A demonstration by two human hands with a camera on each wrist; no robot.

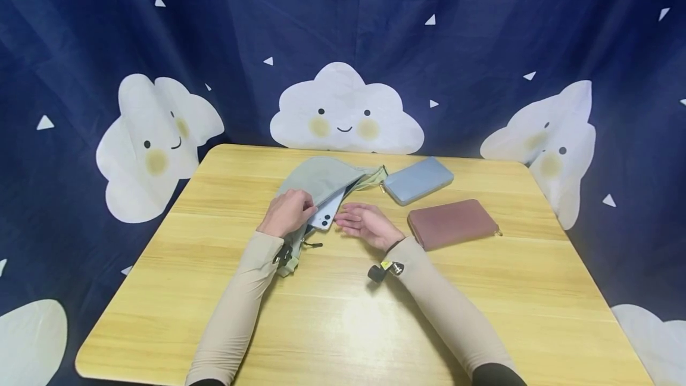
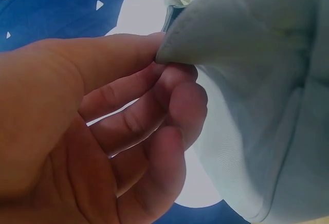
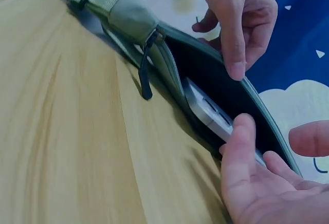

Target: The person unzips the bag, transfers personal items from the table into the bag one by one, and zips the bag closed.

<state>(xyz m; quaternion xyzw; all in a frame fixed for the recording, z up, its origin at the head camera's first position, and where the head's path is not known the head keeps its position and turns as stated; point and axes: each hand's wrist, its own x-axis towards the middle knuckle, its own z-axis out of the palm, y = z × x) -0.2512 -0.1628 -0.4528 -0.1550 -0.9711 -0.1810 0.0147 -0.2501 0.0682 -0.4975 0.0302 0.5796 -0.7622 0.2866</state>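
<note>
A pale green sling bag (image 1: 318,176) lies on the table with its zipped mouth parted. My left hand (image 1: 289,210) pinches the upper edge of that mouth between thumb and fingers, lifting the fabric, as the left wrist view shows close up. Partly inside the opening is a white smartphone (image 1: 326,217), its camera end sticking out. My right hand (image 3: 262,188) is at the phone's side with fingers extended and the thumb apart. The fingertips are beside the phone; whether they touch it I cannot tell. The black zipper pull (image 3: 146,75) hangs at the near end.
Right of the bag lies a light blue zip wallet (image 1: 419,180), close to the bag's strap end. Nearer on the right is a dusty pink zip wallet (image 1: 454,223). The wooden table (image 1: 375,326) backs onto a dark blue curtain (image 1: 225,28) with cloud prints.
</note>
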